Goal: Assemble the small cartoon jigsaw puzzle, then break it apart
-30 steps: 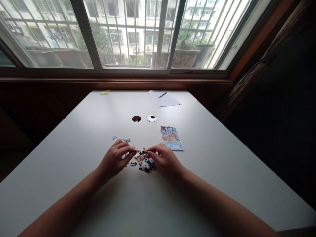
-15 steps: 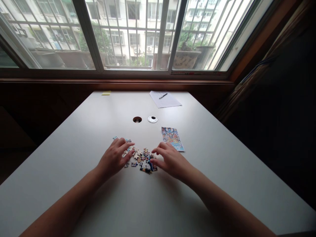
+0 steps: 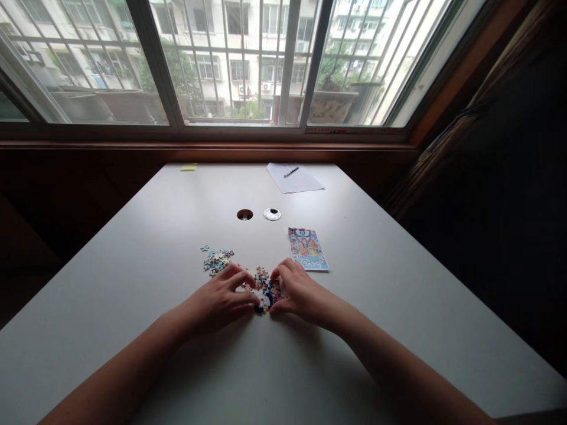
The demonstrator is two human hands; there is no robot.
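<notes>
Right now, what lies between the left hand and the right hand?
A cluster of jigsaw pieces, which left hand and right hand both touch; head view.

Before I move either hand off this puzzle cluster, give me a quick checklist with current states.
1. Both hands at the cluster: ok. The left hand and right hand flank the puzzle cluster, both touching it.
2. A piece pinched in either grip: cannot tell; the hands hide it.
3. Second pile separate from the cluster: ok; it lies just beyond the left hand.
4. Picture card uncovered: ok; it lies flat beyond the right hand.
5. Pieces away from the table hole: ok.
6. All pieces face up: cannot tell; they are too small.
</notes>
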